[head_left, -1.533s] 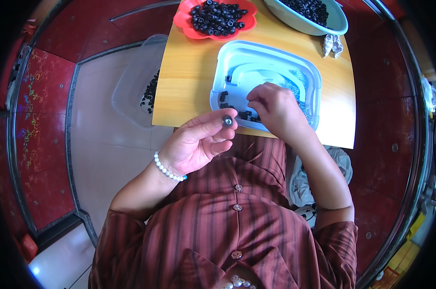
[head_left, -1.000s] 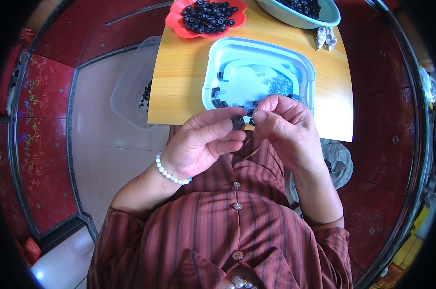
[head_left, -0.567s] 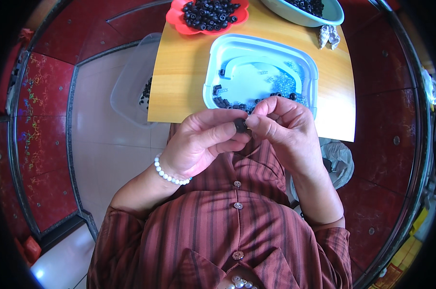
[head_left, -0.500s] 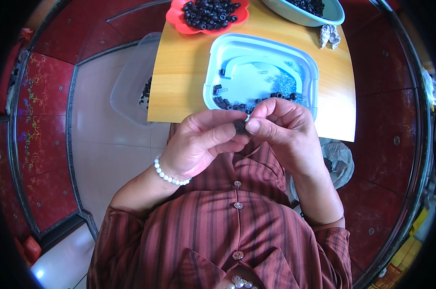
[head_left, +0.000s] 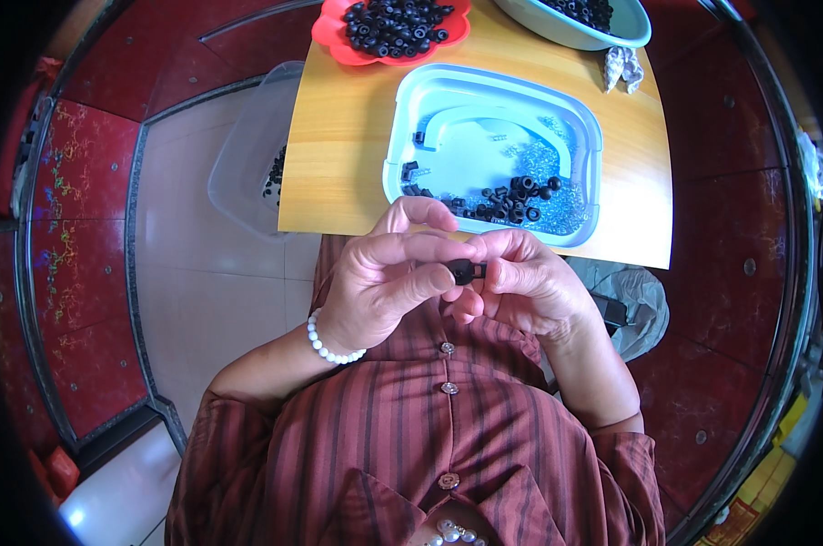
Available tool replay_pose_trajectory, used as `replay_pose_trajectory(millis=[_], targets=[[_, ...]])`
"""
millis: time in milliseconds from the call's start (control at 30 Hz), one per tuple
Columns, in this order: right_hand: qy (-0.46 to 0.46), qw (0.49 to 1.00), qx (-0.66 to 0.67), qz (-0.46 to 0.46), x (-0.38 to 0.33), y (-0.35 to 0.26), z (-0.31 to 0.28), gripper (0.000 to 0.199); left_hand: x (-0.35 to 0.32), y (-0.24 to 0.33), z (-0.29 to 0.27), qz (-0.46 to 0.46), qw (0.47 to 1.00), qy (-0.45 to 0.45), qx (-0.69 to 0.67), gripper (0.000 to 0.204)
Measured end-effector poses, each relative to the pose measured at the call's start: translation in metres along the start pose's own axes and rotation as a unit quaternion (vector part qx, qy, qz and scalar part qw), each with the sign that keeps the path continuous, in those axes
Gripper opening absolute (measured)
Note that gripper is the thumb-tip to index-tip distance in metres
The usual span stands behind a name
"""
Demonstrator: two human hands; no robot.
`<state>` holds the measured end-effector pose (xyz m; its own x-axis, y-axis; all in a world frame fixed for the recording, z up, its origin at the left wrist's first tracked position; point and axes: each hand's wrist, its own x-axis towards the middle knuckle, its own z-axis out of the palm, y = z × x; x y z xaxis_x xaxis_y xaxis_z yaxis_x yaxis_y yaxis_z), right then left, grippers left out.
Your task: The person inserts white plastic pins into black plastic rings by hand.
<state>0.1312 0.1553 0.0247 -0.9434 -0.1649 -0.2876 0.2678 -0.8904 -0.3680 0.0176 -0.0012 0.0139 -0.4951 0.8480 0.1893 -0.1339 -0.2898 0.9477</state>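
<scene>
Between both hands, in front of my striped shirt, is a small black cord lock (head_left: 467, 271) with a rounded body and a narrower piece with a hole at its right end. My left hand (head_left: 375, 278) pinches the rounded body between thumb and fingers. The narrower end sits between the thumb and forefinger of my right hand (head_left: 539, 287). Just beyond my hands stands a light blue tray (head_left: 395, 136) with loose black plastic parts (head_left: 516, 198) along its near side. Tiny clear-looking springs (head_left: 568, 207) lie heaped at its right.
A red scalloped dish (head_left: 326, 36) heaped with round black parts and a pale blue bowl (head_left: 602, 41) of black parts stand at the far edge of the wooden table (head_left: 334, 155). Crumpled grey scraps (head_left: 622, 69) lie below the bowl. A clear tub (head_left: 238, 173) is at left, a plastic bag (head_left: 646, 309) at right.
Both hands have come down and nearer to me, uncovering more black parts in the tray. The right fingers now hold the narrower end of the cord lock, which shows sideways.
</scene>
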Motion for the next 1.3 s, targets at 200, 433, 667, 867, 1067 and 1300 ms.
replay_pose_trajectory(millis=[200, 433, 667, 867, 1067, 1300], targets=[[-0.034, 0.999, 0.003, -0.003, -0.004, 0.000, -0.001, 0.023, 0.003, 0.001, -0.001, -0.001, 0.997, -0.064, -0.051, 0.022], [0.007, 0.998, -0.026, -0.063, -0.005, 0.016, 0.010, 0.030, 0.007, 0.000, -0.008, -0.006, 0.993, -0.106, -0.058, 0.023], [-0.049, 0.995, 0.007, -0.087, -0.006, 0.011, 0.013, 0.028, 0.012, 0.022, 0.004, 0.037, 0.997, -0.060, 0.043, 0.039], [-0.068, 0.992, 0.083, -0.072, -0.001, 0.021, 0.000, 0.030, 0.020, 0.025, 0.002, 0.138, 0.969, -0.074, 0.193, 0.040], [-0.096, 0.989, 0.099, -0.061, -0.001, 0.019, 0.002, 0.028, 0.022, 0.032, 0.000, 0.151, 0.959, -0.081, 0.225, 0.031], [-0.123, 0.984, 0.107, -0.067, -0.002, 0.019, 0.003, 0.026, 0.023, 0.033, 0.004, 0.186, 0.949, -0.094, 0.237, 0.031]])
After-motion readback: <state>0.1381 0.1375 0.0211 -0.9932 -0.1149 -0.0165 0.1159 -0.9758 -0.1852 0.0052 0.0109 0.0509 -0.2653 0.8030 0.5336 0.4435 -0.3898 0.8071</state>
